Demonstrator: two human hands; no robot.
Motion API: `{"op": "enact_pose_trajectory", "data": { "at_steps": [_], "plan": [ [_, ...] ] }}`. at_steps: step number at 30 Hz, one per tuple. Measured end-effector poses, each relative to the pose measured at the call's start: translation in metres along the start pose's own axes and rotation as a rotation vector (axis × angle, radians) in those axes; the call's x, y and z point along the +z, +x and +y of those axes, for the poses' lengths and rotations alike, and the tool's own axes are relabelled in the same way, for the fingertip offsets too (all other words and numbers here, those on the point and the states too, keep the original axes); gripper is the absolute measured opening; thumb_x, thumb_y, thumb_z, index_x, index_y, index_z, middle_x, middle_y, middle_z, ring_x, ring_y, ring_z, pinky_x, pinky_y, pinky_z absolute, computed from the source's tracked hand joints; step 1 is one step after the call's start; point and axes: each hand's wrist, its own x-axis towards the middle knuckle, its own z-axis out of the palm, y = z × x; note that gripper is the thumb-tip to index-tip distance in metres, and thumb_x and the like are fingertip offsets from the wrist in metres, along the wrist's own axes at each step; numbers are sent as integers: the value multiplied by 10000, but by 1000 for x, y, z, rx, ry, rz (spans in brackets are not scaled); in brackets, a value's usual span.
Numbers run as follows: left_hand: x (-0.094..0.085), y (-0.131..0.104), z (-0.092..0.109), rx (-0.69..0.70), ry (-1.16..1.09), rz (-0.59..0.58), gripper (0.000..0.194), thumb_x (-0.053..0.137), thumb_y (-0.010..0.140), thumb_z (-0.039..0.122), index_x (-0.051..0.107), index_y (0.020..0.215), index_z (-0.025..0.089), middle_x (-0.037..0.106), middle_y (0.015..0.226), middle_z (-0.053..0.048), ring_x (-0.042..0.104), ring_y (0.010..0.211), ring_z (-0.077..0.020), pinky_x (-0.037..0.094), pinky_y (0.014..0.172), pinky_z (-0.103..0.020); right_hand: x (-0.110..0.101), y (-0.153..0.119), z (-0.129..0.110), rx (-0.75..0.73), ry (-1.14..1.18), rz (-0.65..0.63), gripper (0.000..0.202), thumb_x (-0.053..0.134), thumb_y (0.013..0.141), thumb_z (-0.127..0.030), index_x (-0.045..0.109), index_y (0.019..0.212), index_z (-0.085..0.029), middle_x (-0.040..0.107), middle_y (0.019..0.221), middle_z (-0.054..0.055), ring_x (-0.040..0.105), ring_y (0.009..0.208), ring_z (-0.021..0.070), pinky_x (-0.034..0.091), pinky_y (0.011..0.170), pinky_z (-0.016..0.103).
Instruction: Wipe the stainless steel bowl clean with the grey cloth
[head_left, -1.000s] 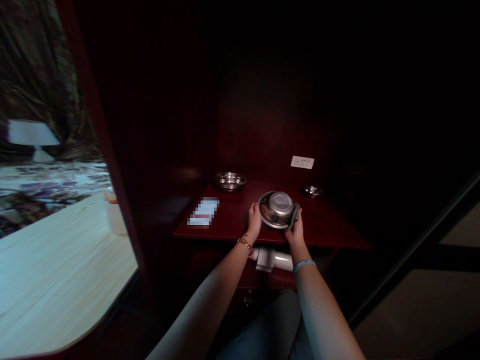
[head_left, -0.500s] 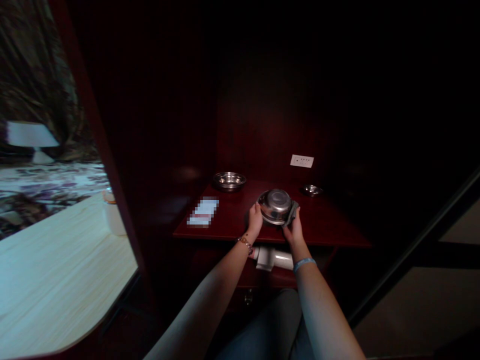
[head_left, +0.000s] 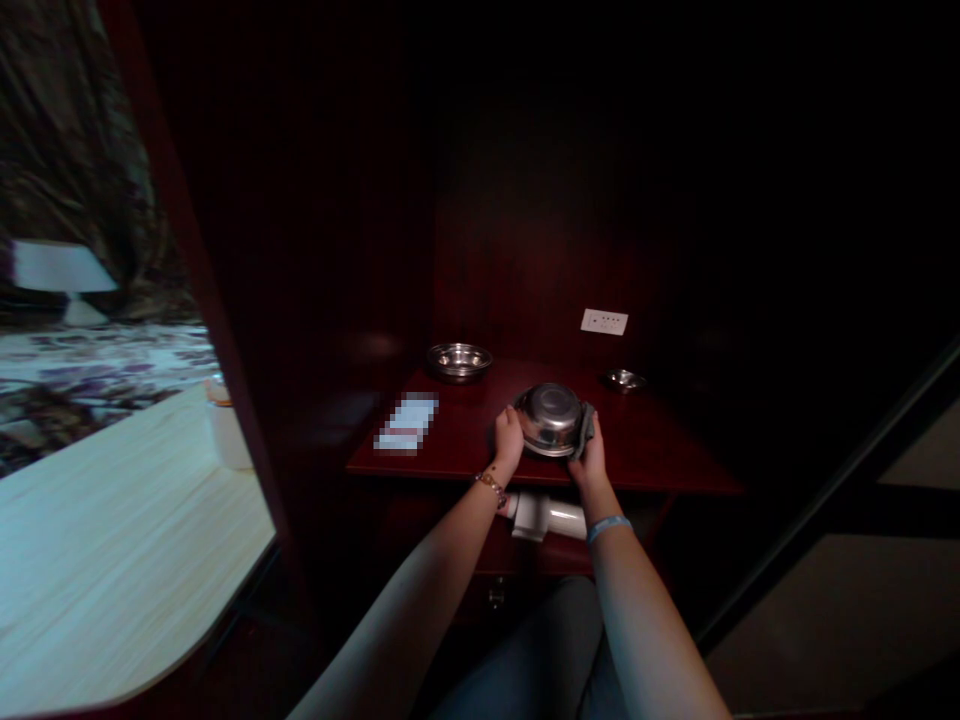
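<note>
A shiny metal bowl (head_left: pixel 551 415) is held bottom up over the front part of the dark red desk (head_left: pixel 457 440). My left hand (head_left: pixel 509 437) grips its left rim, with the fingers partly hidden. On the opposite side, my right hand (head_left: pixel 591 452) is closed on a grey cloth (head_left: pixel 586 428) pressed against the bowl's right edge. Behind and to the left, metal dishes (head_left: pixel 459 362) stand on the desk. One small metal dish (head_left: pixel 625 380) lies at the back right.
A blurred-out flat white item (head_left: pixel 407 423) lies at the desk's left. Below the desktop is a white cylindrical object (head_left: pixel 566 518). A pale wooden table (head_left: pixel 127 540) with a white jar (head_left: pixel 229 435) stands left, beyond the dark side panel (head_left: pixel 247 300).
The bowl has tilted slightly, its base facing a little more toward the back, and its near rim sits slightly lower. Both hands keep their hold at nearly the same place.
</note>
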Motion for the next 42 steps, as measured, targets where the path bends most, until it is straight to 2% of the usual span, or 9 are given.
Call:
{"op": "enact_pose_trajectory", "data": {
  "at_steps": [4, 13, 22, 28, 32, 36, 42],
  "plan": [
    [-2, 0, 0, -6, -29, -24, 395, 447, 893, 461, 523, 629, 178, 596, 656, -43, 537, 617, -147, 431, 594, -260, 1, -1, -1, -17, -25, -13, 414, 436, 894, -541, 623, 1106, -239, 691, 1180, 52, 612, 1161, 204, 442, 1074, 443],
    [-2, -2, 4, -12, -57, -21, 391, 442, 883, 493, 551, 695, 167, 625, 701, -40, 568, 679, -149, 457, 664, -263, 5, -2, -2, 77, 85, 48, 368, 428, 917, -494, 636, 1078, -237, 711, 1145, 20, 638, 1115, 177, 462, 1046, 420],
    [-1, -7, 10, -27, -98, -57, 368, 444, 884, 479, 610, 839, 153, 687, 906, -91, 619, 858, -179, 474, 824, -295, 8, -5, -6, 90, 86, 40, 421, 420, 918, -520, 648, 1094, -213, 706, 1164, 20, 641, 1120, 184, 463, 1047, 393],
    [0, -8, 11, -11, -104, -60, 345, 445, 888, 444, 621, 865, 148, 686, 942, -98, 620, 884, -183, 470, 855, -304, 8, -6, -7, 85, 69, 29, 473, 404, 907, -573, 641, 1112, -219, 702, 1170, 24, 624, 1152, 187, 458, 1055, 406],
    [1, -9, 13, -7, -93, -71, 368, 452, 881, 478, 611, 822, 151, 681, 880, -89, 617, 844, -184, 480, 821, -303, 3, -3, -6, 41, 52, 24, 491, 413, 891, -598, 639, 1123, -229, 699, 1176, 27, 589, 1203, 175, 428, 1080, 397],
    [2, -9, 12, 12, -55, -118, 364, 447, 888, 460, 612, 785, 152, 675, 833, -89, 608, 782, -177, 473, 779, -297, -1, -1, -4, 33, 53, 39, 539, 412, 874, -634, 618, 1155, -222, 691, 1186, 42, 573, 1224, 185, 396, 1100, 441],
    [2, -8, 8, 29, 45, -97, 364, 457, 894, 463, 610, 747, 167, 636, 697, -60, 597, 721, -181, 469, 743, -299, 1, -1, -3, 52, 44, 28, 513, 432, 871, -644, 636, 1120, -245, 695, 1168, 35, 592, 1198, 181, 429, 1084, 429]
  ]
}}
